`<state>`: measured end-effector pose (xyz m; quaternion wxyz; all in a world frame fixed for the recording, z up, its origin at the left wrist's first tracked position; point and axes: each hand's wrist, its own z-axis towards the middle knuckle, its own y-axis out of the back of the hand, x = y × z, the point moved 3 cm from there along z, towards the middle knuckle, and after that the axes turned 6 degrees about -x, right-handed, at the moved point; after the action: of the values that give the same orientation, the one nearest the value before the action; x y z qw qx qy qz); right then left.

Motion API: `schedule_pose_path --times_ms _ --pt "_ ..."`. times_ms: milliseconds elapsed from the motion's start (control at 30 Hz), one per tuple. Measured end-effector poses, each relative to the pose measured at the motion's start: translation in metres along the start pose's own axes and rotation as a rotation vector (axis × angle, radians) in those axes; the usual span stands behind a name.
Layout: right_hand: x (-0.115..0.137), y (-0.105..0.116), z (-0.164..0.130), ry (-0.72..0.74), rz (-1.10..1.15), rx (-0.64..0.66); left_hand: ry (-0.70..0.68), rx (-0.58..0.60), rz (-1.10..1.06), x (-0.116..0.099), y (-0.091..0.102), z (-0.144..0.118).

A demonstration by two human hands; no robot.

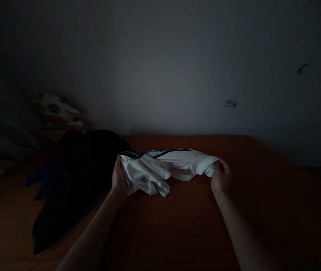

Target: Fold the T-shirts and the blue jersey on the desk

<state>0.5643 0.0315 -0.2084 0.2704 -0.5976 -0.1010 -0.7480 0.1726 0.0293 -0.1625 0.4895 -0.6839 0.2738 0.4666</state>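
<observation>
A crumpled white garment [164, 167] with a dark stripe along its far edge lies on a reddish-brown wooden table [183, 226]. My left hand [118, 178] grips its left end, where the cloth bunches into folds. My right hand [220, 177] pinches its right end. The garment is stretched between the two hands, close to the tabletop. The room is very dim.
A heap of dark clothing [76, 177] covers the table's left side, touching my left hand, with a bit of blue fabric [36, 176] at its edge. A white and red object [56, 113] sits behind it near pale curtains. A plain wall [177, 75] stands behind.
</observation>
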Motion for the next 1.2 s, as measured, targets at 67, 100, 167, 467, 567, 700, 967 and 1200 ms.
schedule_pose_path --times_ms 67,100,167,467,567,700,967,1200 --pt "-0.004 0.002 0.005 -0.013 0.026 -0.079 0.010 -0.010 -0.059 -0.002 -0.003 -0.004" --pt "-0.005 0.003 0.006 -0.011 0.024 -0.101 0.016 -0.013 -0.081 -0.003 -0.005 -0.007" --pt "-0.004 0.005 0.007 -0.001 0.016 -0.130 0.017 -0.014 -0.104 -0.005 -0.008 -0.010" --pt "0.026 0.002 -0.004 0.506 -0.296 0.131 -0.503 -0.021 0.653 -0.002 0.009 0.001" --pt "0.030 -0.006 -0.019 0.645 -0.393 0.317 -0.785 0.028 0.989 -0.002 0.005 -0.009" --pt "0.028 -0.012 -0.038 0.706 -0.492 0.614 -0.983 0.440 1.141 -0.005 -0.011 -0.035" --pt "0.026 -0.015 -0.036 0.561 -0.439 0.761 -0.889 0.648 1.153 0.007 -0.026 -0.042" --pt "0.029 -0.012 -0.025 0.021 -0.174 0.415 -0.457 0.124 0.421 -0.012 -0.011 -0.021"
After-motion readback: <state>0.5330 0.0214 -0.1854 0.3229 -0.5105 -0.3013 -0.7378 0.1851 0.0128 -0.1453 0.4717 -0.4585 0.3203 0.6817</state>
